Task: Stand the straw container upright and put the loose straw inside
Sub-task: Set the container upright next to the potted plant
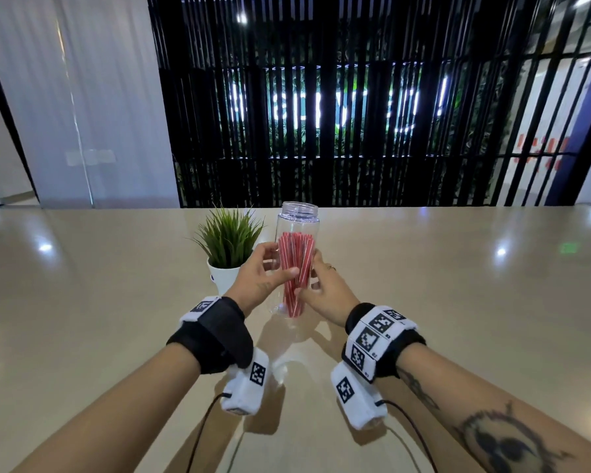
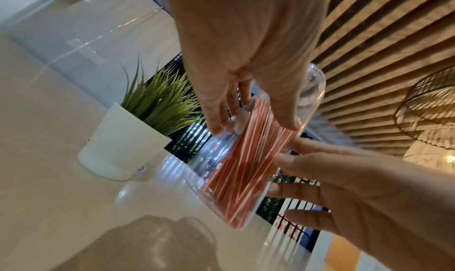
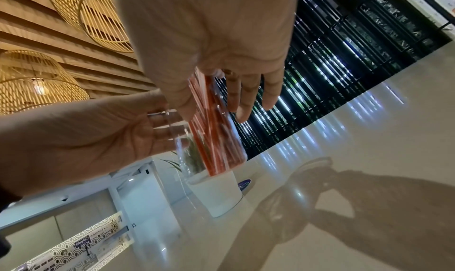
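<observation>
Straw container [image 1: 297, 254] upright — left hand [image 1: 261, 279], right hand [image 1: 325, 291] gripping it.

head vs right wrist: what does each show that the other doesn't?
Head only: the container's open mouth, both wristbands, both forearms, and the plant's green leaves.

Right wrist only: woven lamps on a slatted ceiling, and the hands' shadow on the table.

Both: the clear container of red straws, upright between the left hand and right hand, beside the plant's white pot.
</observation>
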Tool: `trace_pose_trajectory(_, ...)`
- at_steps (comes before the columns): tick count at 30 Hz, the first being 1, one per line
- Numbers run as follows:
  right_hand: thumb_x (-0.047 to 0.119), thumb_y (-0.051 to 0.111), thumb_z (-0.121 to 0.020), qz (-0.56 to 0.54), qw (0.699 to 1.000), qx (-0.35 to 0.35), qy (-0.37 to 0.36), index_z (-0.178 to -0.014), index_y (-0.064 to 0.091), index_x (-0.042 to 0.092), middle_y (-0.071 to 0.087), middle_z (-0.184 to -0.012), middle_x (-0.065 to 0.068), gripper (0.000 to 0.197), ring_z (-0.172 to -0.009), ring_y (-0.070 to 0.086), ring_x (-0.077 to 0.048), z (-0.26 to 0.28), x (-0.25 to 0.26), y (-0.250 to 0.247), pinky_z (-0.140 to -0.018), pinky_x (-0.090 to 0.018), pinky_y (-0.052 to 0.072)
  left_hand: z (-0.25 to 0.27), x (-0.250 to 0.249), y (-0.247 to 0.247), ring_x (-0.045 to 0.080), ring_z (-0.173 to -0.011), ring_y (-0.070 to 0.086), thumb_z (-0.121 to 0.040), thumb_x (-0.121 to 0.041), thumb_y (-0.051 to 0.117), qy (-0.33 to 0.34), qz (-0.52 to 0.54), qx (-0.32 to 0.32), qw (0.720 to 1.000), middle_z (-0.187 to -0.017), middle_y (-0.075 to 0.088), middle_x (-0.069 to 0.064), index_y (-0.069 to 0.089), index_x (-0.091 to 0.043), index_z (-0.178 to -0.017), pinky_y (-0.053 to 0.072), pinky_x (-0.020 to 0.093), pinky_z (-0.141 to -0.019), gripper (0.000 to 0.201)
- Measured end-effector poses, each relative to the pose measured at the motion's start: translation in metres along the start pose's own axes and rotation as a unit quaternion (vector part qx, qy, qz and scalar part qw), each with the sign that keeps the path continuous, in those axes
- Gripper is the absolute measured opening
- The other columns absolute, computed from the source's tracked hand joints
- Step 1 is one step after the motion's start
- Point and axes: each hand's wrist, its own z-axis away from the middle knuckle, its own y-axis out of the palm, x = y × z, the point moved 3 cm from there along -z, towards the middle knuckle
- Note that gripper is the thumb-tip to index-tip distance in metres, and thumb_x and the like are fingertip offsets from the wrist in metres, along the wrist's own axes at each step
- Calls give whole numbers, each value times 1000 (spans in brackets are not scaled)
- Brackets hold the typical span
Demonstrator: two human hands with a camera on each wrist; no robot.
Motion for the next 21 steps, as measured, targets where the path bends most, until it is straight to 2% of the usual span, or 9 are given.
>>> trace_pose_trajectory(2, 32, 56, -77, 14, 1000, 0, 12, -148, 17, 15, 56, -126, -14, 83, -109, 58, -29, -14, -6, 7, -94, -45, 51, -11, 10, -3, 21, -108, 51, -72, -18, 75, -12, -3, -2, 1000, -117, 50, 8, 40, -8, -125, 46, 36, -92, 64)
trace_pose_trajectory(4, 22, 57, -79, 20, 999, -6, 25, -147, 17, 14, 58, -125, -15, 79, -109, 60, -30, -27, -13, 16, -95, -46, 51, -19, 19, -5, 26, -111, 50, -72, -14, 75, -19, -6, -13, 1000, -118, 50, 9, 40, -7, -123, 45, 42, -97, 63)
trace_pose_trajectory(7, 13, 56, -82, 16, 999, -2, 49, -145, 19, 17, 59, -123, -16, 73, -108, 61, -32, -37, -21, 29, -94, -48, 51, -25, 35, -6, 26, -110, 50, -72, -11, 74, -26, -21, -26, 999, -115, 48, 6, 39, -5, -123, 43, 41, -98, 63)
trace_pose_trajectory(11, 7, 54, -84, 26, 996, 16, 80, -141, 25, 13, 62, -120, -18, 65, -108, 62, -34, -42, -31, 48, -94, -47, 51, -23, 61, -11, 28, -112, 50, -72, -12, 74, -44, -31, -40, 998, -117, 49, 8, 38, -5, -123, 43, 44, -98, 62)
trace_pose_trajectory(15, 8, 50, -85, 5, 994, 15, 112, -140, 26, 18, 62, -117, -19, 61, -104, 63, -35, -41, -35, 61, -90, -48, 54, -23, 76, -10, 24, -110, 48, -73, -9, 73, -55, -29, -46, 997, -117, 48, 8, 37, -5, -123, 41, 39, -98, 62)
trace_pose_trajectory(21, 10, 48, -89, -1, 993, 13, 115, -139, 27, 16, 63, -116, -20, 55, -101, 65, -35, -44, -35, 57, -89, -47, 54, -28, 78, -3, 19, -111, 42, -75, -5, 70, -64, -22, -39, 997, -117, 43, 5, 33, -4, -124, 37, 36, -101, 62)
